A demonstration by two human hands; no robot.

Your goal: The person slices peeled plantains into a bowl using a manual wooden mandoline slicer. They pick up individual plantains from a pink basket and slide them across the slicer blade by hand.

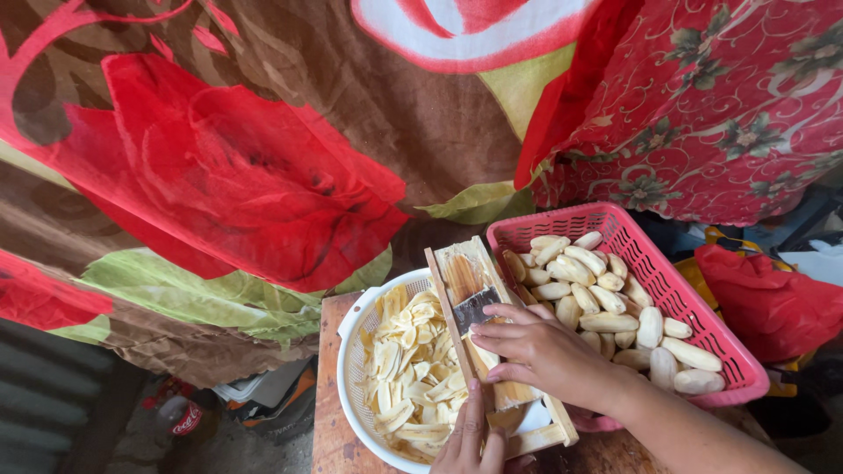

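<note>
A peeled banana piece (486, 357) sits pressed flat against a wooden slicer board (492, 338), just below its dark metal blade (475, 308); the right hand (540, 351) covers it, fingers laid out straight and bearing down rather than curled, only a pale sliver of the fruit showing beneath them; the left hand (470, 439) steadies the board's lower end, fingers closed around its edge. The board lies slanted across a white perforated basin (351, 351), where thin pale banana slices (408, 377) are heaped; the slicing looks well under way, judging by that heap. To the right, touching the board's upper corner, a pink plastic basket (685, 303) holds whole peeled bananas (606, 307) waiting their turn; the next stroke seems to call for a firm, flat push over the blade with fingertips kept clear of its edge. Basin and basket rest on a worn wooden table (329, 439); a red-flowered cloth (219, 175) hangs behind. The left hand is cut off by the frame's bottom edge; how much fruit remains under the right palm cannot be made out; clutter in the dim floor area at lower left is hard to identify.
</note>
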